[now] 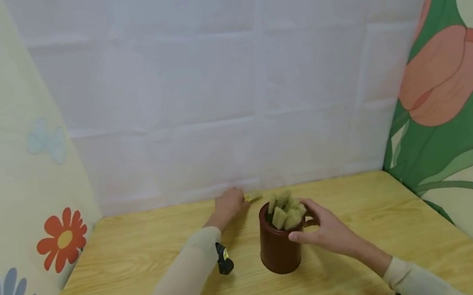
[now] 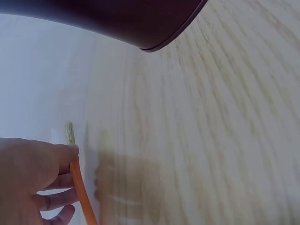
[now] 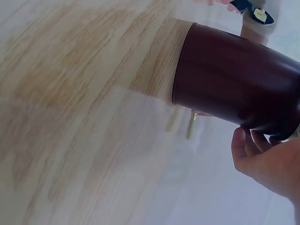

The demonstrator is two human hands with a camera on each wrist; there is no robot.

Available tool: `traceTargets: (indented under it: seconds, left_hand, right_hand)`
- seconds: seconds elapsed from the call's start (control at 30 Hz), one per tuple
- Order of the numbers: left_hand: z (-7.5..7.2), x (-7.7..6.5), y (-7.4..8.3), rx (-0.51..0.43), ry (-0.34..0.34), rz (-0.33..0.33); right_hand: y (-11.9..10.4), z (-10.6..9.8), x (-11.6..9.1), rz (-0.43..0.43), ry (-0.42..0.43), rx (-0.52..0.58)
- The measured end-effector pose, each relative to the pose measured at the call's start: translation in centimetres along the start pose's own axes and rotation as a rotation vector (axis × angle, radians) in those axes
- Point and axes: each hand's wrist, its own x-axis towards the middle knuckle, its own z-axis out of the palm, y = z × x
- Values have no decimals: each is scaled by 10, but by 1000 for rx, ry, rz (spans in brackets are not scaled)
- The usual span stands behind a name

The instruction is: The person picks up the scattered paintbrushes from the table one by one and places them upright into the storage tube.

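At the table's far edge, my left hand (image 1: 230,203) pinches a paintbrush (image 1: 253,198). Its pale bristles and orange handle (image 2: 82,192) show in the left wrist view, thumb and forefinger at the bristle end. A dark red mug (image 1: 278,251) stands upright on the table, right of the left hand. Several pale yellow-green chunky pieces (image 1: 287,211) stick out of its top; their kind is unclear. My right hand (image 1: 326,226) grips the mug near its rim on the handle side, thumb in front and fingers behind. In the right wrist view its fingertips (image 3: 239,138) touch the mug's side.
The wood-grain table (image 1: 144,269) ends at a creased white sheet (image 1: 208,94) behind it. Flower-patterned cloths flank it, with a red flower (image 1: 63,240) at left and a pink tulip (image 1: 447,73) at right. Each wrist wears a black strap (image 1: 224,259).
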Motion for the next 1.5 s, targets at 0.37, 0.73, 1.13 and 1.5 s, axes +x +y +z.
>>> traceTargets:
  seconds: [0.37, 0.73, 1.13, 1.5]
  left_hand:
    - [-34, -22, -2, -274, 35, 62]
    - [-92, -73, 37, -627, 113, 238]
    - [-139, -108, 70, -886, 264, 336]
    - [-111, -109, 70, -835, 273, 393]
  right_hand:
    - [17, 2, -5, 19, 21, 42]
    - [19, 8, -8, 26, 23, 82]
    - [15, 5, 8, -68, -12, 75]
    - [17, 4, 13, -121, -14, 93]
